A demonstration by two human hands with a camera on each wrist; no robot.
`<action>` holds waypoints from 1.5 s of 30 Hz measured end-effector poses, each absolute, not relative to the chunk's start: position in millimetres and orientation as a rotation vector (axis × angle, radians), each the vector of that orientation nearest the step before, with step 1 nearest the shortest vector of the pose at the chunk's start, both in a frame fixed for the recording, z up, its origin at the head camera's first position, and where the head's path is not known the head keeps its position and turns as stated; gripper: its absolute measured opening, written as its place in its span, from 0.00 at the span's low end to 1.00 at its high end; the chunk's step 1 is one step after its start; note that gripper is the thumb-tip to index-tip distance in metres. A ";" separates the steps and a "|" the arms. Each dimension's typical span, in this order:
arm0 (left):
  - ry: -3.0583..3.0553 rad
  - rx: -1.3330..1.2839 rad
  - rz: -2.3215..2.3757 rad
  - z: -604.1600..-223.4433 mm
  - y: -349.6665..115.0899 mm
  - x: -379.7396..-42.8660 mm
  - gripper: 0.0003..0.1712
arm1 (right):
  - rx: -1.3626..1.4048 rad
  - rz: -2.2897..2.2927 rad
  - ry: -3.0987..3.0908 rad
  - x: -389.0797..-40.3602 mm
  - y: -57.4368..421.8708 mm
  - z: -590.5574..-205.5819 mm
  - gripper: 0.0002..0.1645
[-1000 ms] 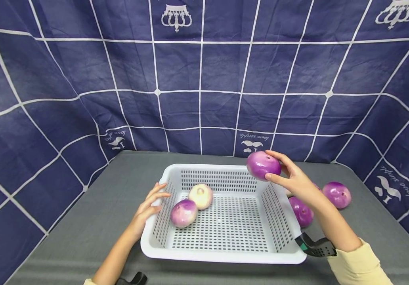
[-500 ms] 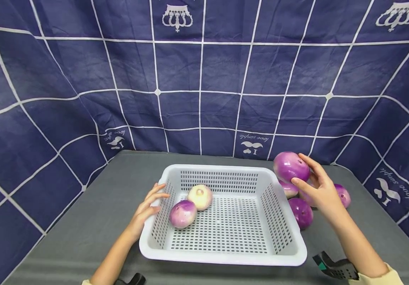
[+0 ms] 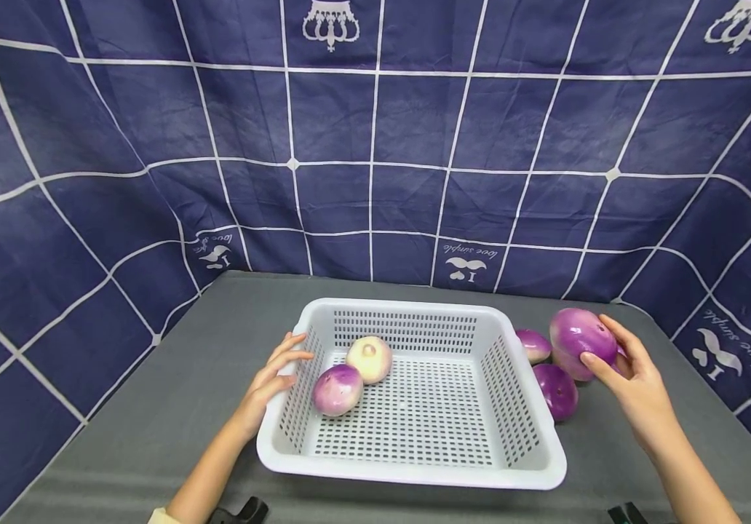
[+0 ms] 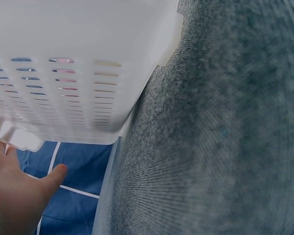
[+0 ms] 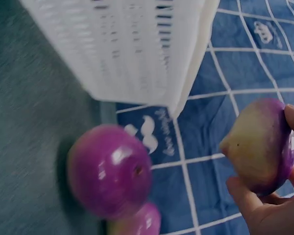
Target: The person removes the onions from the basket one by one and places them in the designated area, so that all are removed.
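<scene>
- While my left hand [image 3: 273, 378] rests its spread fingers over the left rim of the white basket [image 3: 415, 477], my right hand [image 3: 640, 386] pinches a purple-and-white vegetable [image 3: 581, 338] between thumb and fingers.
- That vegetable is outside the basket, to the right of it and near its far right corner; the right wrist view shows its pale, pointed end toward the camera, with my fingers round the purple part.
- I cannot tell whether it touches the vegetables close to it.
- Inside the basket, toward the left wall, I have a pale vegetable [image 3: 369, 362] and a purple-topped vegetable [image 3: 338, 391] side by side, the pale one a little farther from me.
- Just outside the right wall sit a dark purple vegetable [image 3: 555, 393] and, behind it, a smaller-looking vegetable [image 3: 533, 346] partly hidden by the rim.
- More purple shows behind my right fingers, mostly covered.
- All this is on a grey table [image 3: 153, 437], before a blue curtain [image 3: 415, 131] with white lines.
</scene>
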State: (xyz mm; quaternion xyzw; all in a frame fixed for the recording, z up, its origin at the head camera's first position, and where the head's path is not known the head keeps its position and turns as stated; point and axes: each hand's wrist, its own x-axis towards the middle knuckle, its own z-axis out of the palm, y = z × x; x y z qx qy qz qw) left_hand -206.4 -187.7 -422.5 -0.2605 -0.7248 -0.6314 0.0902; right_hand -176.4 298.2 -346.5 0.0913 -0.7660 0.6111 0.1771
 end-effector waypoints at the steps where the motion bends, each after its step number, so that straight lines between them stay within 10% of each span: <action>1: -2.154 -0.777 -1.878 -421.6 -187.6 -207.2 0.21 | 0.247 1.735 -2.175 -175.7 302.8 -349.4 0.37; 45: -2.155 -0.777 -1.884 -421.0 -187.4 -207.6 0.21 | -0.197 1.250 -2.781 -179.4 376.9 -423.2 0.43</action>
